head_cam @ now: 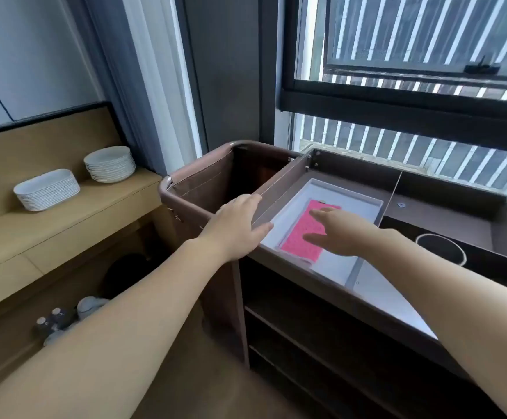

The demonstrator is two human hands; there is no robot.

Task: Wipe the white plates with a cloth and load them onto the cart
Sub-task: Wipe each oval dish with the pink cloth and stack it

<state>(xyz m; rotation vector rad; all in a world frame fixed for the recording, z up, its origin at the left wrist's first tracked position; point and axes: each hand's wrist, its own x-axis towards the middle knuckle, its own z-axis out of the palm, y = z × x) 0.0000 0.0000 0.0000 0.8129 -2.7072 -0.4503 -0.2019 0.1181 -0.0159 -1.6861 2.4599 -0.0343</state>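
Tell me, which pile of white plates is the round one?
The back pile on the wooden shelf, by the curtain, is round. The front pile holds long dishes with rounded ends.

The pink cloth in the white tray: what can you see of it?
The pink cloth is a flat rectangle, soft and towel-like by its look. It lies slantwise in the white tray on top of the cart, toward the tray's left side. The right hand, fingers straight, is spread above its right part and hides it; contact cannot be told.
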